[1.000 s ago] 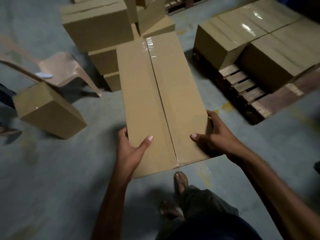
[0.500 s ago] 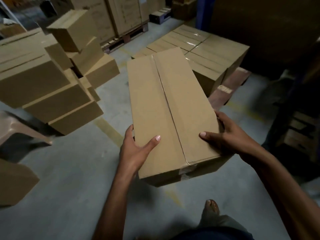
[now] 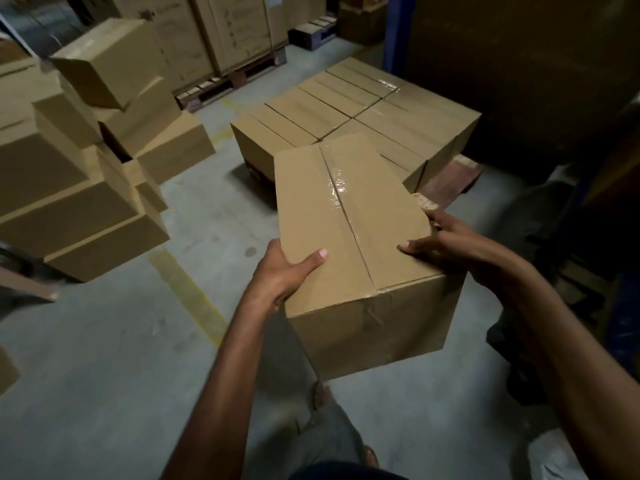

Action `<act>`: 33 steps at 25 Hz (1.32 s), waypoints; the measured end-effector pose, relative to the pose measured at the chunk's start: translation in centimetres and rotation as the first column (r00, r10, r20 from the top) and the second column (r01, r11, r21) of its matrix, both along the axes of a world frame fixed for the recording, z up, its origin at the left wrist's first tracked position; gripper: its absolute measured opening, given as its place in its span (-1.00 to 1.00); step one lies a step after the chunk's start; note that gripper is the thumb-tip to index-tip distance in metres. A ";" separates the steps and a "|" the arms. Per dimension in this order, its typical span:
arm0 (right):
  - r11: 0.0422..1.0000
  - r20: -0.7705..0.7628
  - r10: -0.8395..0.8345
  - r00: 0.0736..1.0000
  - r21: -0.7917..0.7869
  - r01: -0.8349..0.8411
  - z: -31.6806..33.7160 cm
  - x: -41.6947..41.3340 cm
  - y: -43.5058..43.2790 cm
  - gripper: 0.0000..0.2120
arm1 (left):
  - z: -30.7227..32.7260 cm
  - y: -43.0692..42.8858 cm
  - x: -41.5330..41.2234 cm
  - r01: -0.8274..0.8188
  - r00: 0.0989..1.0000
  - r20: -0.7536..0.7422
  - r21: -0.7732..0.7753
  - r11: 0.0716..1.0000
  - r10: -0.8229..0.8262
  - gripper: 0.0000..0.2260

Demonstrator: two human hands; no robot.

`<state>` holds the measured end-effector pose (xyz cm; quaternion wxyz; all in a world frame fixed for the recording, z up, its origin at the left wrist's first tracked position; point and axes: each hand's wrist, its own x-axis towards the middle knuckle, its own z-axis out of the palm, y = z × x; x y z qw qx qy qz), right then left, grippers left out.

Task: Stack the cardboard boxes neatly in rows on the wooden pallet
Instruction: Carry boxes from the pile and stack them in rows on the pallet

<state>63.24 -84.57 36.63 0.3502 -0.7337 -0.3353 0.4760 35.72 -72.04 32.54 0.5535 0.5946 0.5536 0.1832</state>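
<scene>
I carry a long taped cardboard box [image 3: 349,230] in front of me, above the floor. My left hand [image 3: 284,271] grips its near left edge with the thumb on top. My right hand [image 3: 446,244] grips its near right edge, thumb on the lid. Just beyond the box stands the wooden pallet [image 3: 453,178], of which only the near right corner shows. A layer of several stacked boxes [image 3: 349,102] covers it in tight rows.
A loose heap of cardboard boxes [image 3: 86,157] stands on the left. Tall cartons on another pallet [image 3: 221,39] stand at the back. A blue rack post [image 3: 394,32] and dark shelving rise on the right. A yellow floor line [image 3: 187,289] crosses the concrete. My foot [image 3: 320,393] shows below the box.
I have turned and walked toward the pallet with the box in both hands. The pallet and its boxes now lie right behind the carried box.
</scene>
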 end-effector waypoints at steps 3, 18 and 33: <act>0.998 -0.021 0.036 0.999 -0.046 -0.037 -2.7 6.4 5.2 -0.43 | -3.4 3.8 5.3 -0.021 1.000 -0.015 -0.046 0.999 0.020 -0.26; 0.885 -0.108 0.268 0.957 -0.366 -0.289 -20.4 32.1 32.4 -0.07 | -20.0 19.6 30.2 -0.401 0.916 -0.113 -0.204 0.893 0.385 -0.43; 0.870 -0.075 0.455 0.887 -0.175 -0.461 -45.3 43.4 57.4 -0.11 | -43.3 39.5 42.7 -0.564 0.814 -0.172 -0.011 0.826 0.554 -0.19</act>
